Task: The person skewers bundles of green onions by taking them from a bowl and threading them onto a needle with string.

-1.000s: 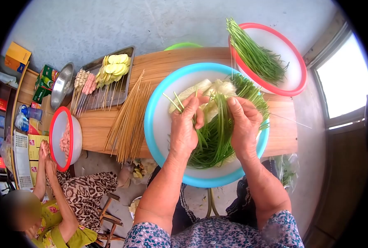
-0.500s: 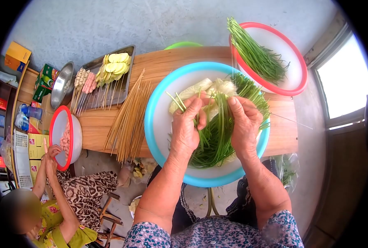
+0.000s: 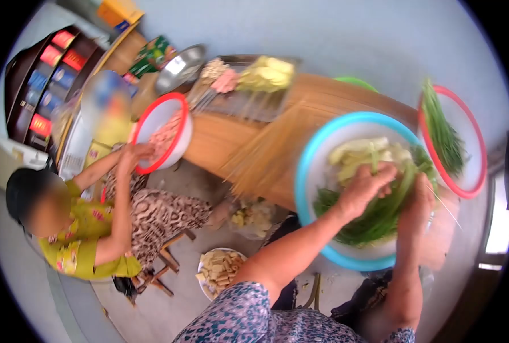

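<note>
A large blue-rimmed basin (image 3: 303, 200) holds long green stalks (image 3: 374, 220) and pale leafy vegetables (image 3: 360, 151). Over it, my left hand (image 3: 366, 188) is closed round a few green stalks, whose cut ends stick up above the fingers. My right hand (image 3: 417, 200), blurred, is closed at the right side of the basin against the green bunch. A thin metal skewer (image 3: 446, 207) points out to the right beside it. Loose wooden skewers (image 3: 266, 151) lie on the wooden table (image 3: 209, 163) left of the basin.
A red-rimmed basin (image 3: 480, 143) with green stalks stands at the right. A metal tray (image 3: 297, 63) holds skewered food, beside a steel bowl (image 3: 180, 68). At the left a seated person (image 3: 89, 234) reaches to another red-rimmed basin (image 3: 186, 114). A plate of cut pieces (image 3: 220, 271) is below.
The view has swung left, so the basins and table appear farther right. More of the seated person and the floor plate shows. My hands stay over the blue-rimmed basin.
</note>
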Action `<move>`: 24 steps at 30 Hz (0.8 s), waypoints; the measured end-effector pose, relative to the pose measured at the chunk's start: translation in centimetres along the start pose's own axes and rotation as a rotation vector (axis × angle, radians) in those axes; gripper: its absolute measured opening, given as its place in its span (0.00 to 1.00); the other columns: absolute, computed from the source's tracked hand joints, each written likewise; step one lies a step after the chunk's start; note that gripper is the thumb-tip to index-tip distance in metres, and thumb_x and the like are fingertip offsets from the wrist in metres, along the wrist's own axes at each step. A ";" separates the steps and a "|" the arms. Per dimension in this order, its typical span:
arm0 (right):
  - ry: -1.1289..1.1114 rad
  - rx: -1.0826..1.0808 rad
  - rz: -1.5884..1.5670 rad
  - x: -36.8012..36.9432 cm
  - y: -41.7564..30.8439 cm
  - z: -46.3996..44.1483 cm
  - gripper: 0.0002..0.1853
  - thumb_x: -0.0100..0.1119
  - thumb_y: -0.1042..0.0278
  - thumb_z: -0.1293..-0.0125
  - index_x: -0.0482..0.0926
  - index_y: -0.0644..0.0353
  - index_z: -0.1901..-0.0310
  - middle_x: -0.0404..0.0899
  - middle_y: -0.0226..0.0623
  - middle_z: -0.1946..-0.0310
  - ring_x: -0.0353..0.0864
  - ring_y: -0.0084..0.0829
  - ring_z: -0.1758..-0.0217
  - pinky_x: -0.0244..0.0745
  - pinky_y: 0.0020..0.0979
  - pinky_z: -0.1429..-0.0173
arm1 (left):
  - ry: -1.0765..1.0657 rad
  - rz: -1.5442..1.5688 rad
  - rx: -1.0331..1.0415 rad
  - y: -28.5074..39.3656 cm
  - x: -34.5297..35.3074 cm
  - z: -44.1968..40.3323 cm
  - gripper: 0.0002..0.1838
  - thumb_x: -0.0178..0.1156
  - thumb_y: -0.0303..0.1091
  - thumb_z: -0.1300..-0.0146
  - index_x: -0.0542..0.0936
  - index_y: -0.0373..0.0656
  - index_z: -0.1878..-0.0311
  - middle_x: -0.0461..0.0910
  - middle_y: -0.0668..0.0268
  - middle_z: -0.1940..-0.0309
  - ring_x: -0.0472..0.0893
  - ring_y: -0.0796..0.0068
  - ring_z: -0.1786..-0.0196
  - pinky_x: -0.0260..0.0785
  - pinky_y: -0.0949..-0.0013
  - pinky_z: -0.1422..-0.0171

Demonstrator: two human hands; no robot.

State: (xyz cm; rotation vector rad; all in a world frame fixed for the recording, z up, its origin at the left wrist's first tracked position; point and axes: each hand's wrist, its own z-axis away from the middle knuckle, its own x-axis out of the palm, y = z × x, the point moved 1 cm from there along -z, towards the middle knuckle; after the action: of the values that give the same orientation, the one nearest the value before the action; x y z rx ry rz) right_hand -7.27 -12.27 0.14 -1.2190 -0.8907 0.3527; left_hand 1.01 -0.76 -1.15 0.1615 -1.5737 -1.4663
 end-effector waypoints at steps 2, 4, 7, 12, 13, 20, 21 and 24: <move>-0.032 0.084 -0.089 0.7 -1.3 0.7 0.16 0.45 0.59 0.29 0.75 0.64 0.55 0.79 0.35 0.65 0.77 0.26 0.64 0.72 0.27 0.57 | -0.059 -0.036 0.119 0.5 0.0 1.0 0.25 0.57 0.49 0.36 0.76 0.35 0.49 0.79 0.64 0.59 0.76 0.78 0.62 0.68 0.73 0.56; -0.087 0.176 -0.086 2.1 -4.7 2.2 0.18 0.45 0.57 0.28 0.72 0.63 0.49 0.77 0.36 0.56 0.75 0.28 0.55 0.70 0.31 0.48 | -0.061 -0.035 0.191 1.0 0.1 2.2 0.27 0.54 0.53 0.35 0.76 0.36 0.48 0.80 0.63 0.57 0.76 0.76 0.57 0.67 0.71 0.50; -0.069 0.054 -0.311 -1.6 -4.1 0.9 0.20 0.51 0.63 0.31 0.68 0.66 0.42 0.75 0.40 0.48 0.74 0.29 0.48 0.68 0.33 0.41 | -0.030 0.017 0.245 2.0 0.6 4.7 0.27 0.52 0.54 0.34 0.76 0.36 0.48 0.79 0.63 0.58 0.75 0.75 0.54 0.66 0.70 0.45; -0.248 0.075 -0.581 -4.2 -6.5 1.3 0.21 0.47 0.63 0.29 0.65 0.61 0.38 0.69 0.41 0.42 0.69 0.31 0.42 0.65 0.34 0.37 | -0.035 -0.038 0.441 5.2 2.1 9.6 0.24 0.48 0.48 0.30 0.73 0.36 0.45 0.79 0.65 0.62 0.75 0.78 0.59 0.68 0.73 0.51; -0.602 0.079 -0.714 -4.7 -7.7 1.2 0.21 0.45 0.61 0.28 0.65 0.62 0.38 0.70 0.42 0.43 0.68 0.31 0.42 0.62 0.36 0.35 | -0.036 -0.050 0.482 6.6 2.7 11.1 0.23 0.47 0.47 0.29 0.73 0.36 0.44 0.78 0.65 0.63 0.74 0.79 0.61 0.68 0.74 0.54; -0.433 -0.127 -0.599 -3.7 -14.5 9.4 0.19 0.46 0.60 0.28 0.68 0.64 0.43 0.76 0.41 0.52 0.72 0.33 0.47 0.65 0.36 0.39 | -0.065 -0.236 0.509 12.5 5.8 21.8 0.21 0.47 0.43 0.28 0.72 0.37 0.43 0.77 0.67 0.68 0.69 0.85 0.73 0.63 0.81 0.69; -0.440 -0.133 -0.599 -2.5 -14.8 11.4 0.19 0.46 0.60 0.28 0.68 0.64 0.43 0.76 0.41 0.52 0.72 0.33 0.47 0.65 0.36 0.39 | -0.019 -0.285 0.523 12.4 6.0 22.9 0.20 0.46 0.43 0.28 0.73 0.37 0.43 0.78 0.67 0.68 0.69 0.85 0.73 0.63 0.81 0.69; -0.160 -0.171 -0.377 1.3 -14.0 17.5 0.19 0.44 0.59 0.27 0.67 0.65 0.43 0.75 0.43 0.51 0.72 0.36 0.47 0.66 0.39 0.39 | 0.043 -0.345 0.647 11.0 6.2 24.8 0.16 0.51 0.36 0.30 0.75 0.38 0.46 0.79 0.66 0.64 0.75 0.81 0.65 0.68 0.77 0.61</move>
State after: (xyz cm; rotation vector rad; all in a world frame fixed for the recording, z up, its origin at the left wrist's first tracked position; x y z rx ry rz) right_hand -22.60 -4.73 14.66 -1.1587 -1.2851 0.0716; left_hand -14.10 15.75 15.37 0.8673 -2.0074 -1.1343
